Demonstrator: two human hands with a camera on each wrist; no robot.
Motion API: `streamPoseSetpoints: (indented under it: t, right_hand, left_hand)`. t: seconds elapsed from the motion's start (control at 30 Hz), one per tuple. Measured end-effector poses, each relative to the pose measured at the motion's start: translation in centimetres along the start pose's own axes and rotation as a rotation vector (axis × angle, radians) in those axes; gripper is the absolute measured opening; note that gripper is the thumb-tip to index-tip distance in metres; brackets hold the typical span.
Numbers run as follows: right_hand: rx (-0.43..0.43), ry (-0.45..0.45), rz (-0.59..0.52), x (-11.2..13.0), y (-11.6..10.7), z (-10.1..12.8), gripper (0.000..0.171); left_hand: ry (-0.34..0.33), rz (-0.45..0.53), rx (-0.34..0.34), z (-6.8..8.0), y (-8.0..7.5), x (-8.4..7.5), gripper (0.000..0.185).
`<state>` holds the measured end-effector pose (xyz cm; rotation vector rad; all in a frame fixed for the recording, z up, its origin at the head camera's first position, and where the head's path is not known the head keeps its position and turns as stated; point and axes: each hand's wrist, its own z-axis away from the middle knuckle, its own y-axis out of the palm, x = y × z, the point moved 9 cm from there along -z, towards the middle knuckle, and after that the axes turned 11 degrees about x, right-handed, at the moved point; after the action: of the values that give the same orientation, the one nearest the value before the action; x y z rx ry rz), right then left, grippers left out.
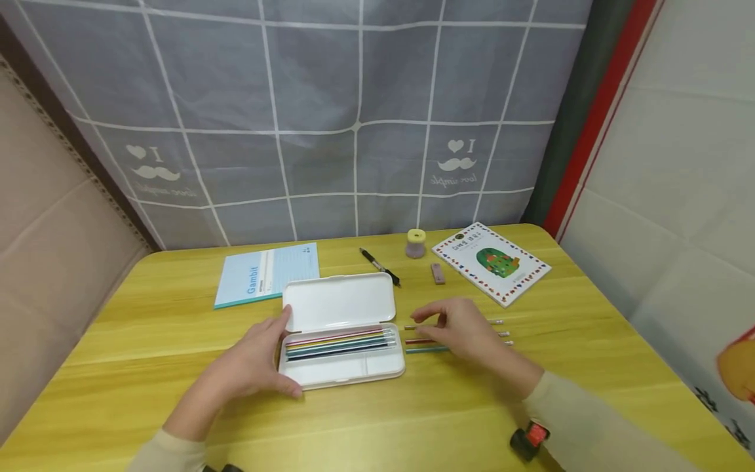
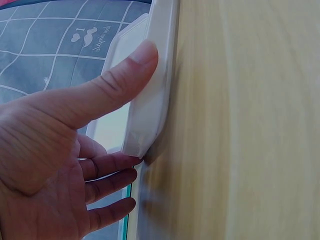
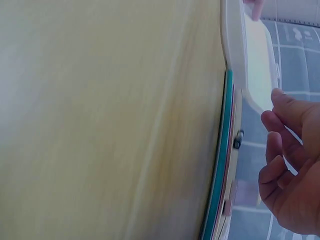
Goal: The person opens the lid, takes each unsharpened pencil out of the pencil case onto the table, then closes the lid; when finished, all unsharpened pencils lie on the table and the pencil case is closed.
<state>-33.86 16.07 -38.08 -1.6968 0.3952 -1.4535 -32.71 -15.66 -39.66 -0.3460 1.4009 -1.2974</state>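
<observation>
A white pencil case (image 1: 330, 373) lies on the table with its lid (image 1: 342, 301) folded back. Several coloured pencils (image 1: 336, 344) lie side by side inside it. My left hand (image 1: 253, 360) holds the case's left end, its thumb (image 2: 135, 65) along the near side and the fingers spread round toward the lid. To the right of the case, three pencils lie on the table, among them a teal pencil (image 1: 420, 350). Over these hovers my right hand (image 1: 463, 328), fingers loosely bent and thumb near the index finger. Nothing shows between its fingertips, and it covers the pencils' middles.
Behind the case lie a light blue notebook (image 1: 295, 262) and a black pen (image 1: 377, 264). A yellow-topped small container (image 1: 415, 244), a pinkish eraser (image 1: 437, 273) and a white booklet (image 1: 472, 262) are at the back right. A grey curtain (image 1: 318, 157) hangs behind the table.
</observation>
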Motion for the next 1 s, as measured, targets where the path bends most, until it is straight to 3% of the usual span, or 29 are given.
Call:
streamPoseSetpoints:
  t: [0.2, 0.37, 0.6, 1.0]
  right_hand:
    - [0.068, -0.061, 0.003, 2.4, 2.5, -1.5, 0.018]
    - [0.079, -0.072, 0.138, 3.8, 3.9, -2.5, 0.019]
    - [0.067, -0.007, 0.263, 4.4, 4.4, -3.0, 0.018]
    - [0.092, -0.043, 0.406, 5.5, 5.1, -3.2, 0.018]
  left_hand:
    - [0.008, 0.011, 0.002, -0.1, 0.0, 0.0, 0.152]
    - [-0.008, 0.017, 0.003, 0.0, 0.0, 0.1, 0.152]
    - [-0.015, 0.039, 0.003, -0.1, 0.1, 0.0, 0.152]
    - [-0.041, 0.023, 0.004, -0.1, -0.1, 0.2, 0.154]
